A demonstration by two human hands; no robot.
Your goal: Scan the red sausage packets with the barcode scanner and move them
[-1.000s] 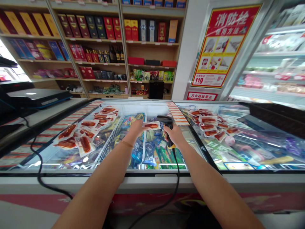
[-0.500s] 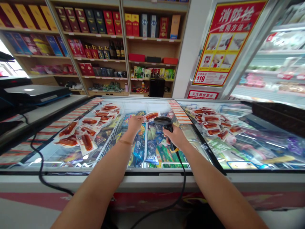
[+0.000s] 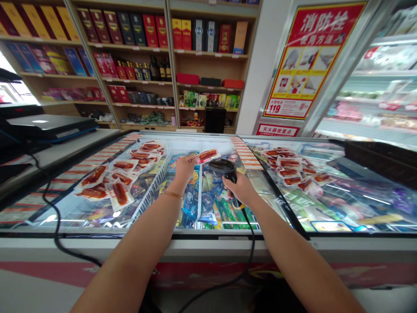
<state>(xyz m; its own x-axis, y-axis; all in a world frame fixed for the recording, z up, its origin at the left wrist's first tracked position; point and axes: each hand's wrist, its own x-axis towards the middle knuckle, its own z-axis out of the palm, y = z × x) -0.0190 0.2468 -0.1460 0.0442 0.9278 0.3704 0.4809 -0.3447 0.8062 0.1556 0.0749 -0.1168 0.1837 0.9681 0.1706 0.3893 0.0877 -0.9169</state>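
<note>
Above the chest freezer's glass lid, my left hand [image 3: 185,167] pinches the edge of a vacuum-packed sausage [image 3: 207,155], a reddish-brown piece in clear plastic. My right hand [image 3: 240,188] is wrapped round the handle of a black barcode scanner [image 3: 223,166], whose head is beside the pack, just below it in view. A cable hangs down from the scanner's handle. Similar sausage packs [image 3: 121,193] lie spread over the glass to the left of my left hand. Another pile of packs [image 3: 289,164] rests on the glass to the right of my right hand.
The chest freezer [image 3: 195,245] spans the front, with colourful bagged goods under its glass. At the left stands a counter with a flat dark device [image 3: 58,126] and a black cable [image 3: 56,217]. Shelves of boxes [image 3: 137,30] line the back; a dark box [image 3: 381,161] sits at right.
The pack in my left hand is tilted slightly differently and has risen a little. The scanner's head has shifted slightly left. Both hands keep their hold.
</note>
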